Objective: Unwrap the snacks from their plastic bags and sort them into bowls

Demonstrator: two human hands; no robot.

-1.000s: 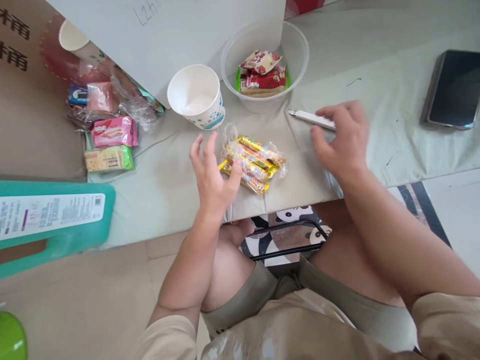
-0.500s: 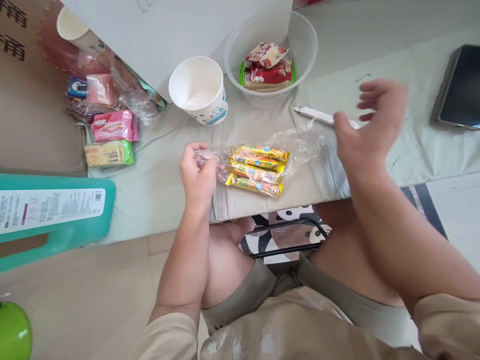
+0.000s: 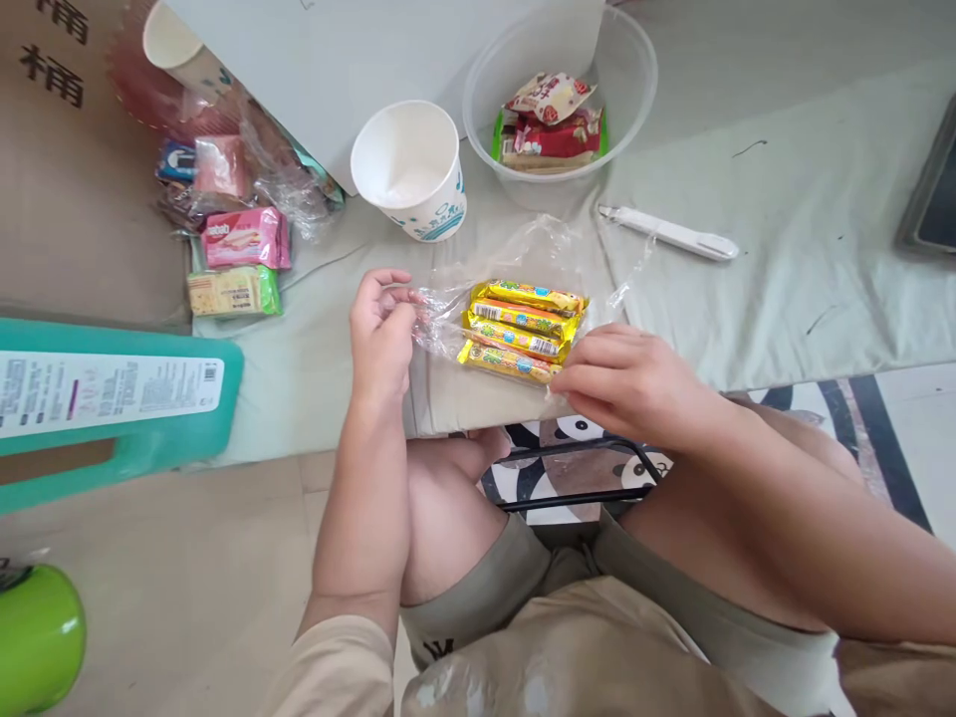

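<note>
The clear plastic bag point(image 3: 448, 319) with the yellow snack bars point(image 3: 523, 329) is lying near the front edge of the tabletop point(image 3: 784, 289). Its left end is pinched shut in the left hand point(image 3: 380, 334), while the right end is pinched by the closed fingers of the right hand point(image 3: 627, 383). Just behind it, a white paper cup point(image 3: 409, 169) and a clear bowl point(image 3: 631, 90) of snacks are parked, with a white pen point(image 3: 668, 232) off to the right. Pink and green wafer packs point(image 3: 240, 264) are stacked well off to the left.
</note>
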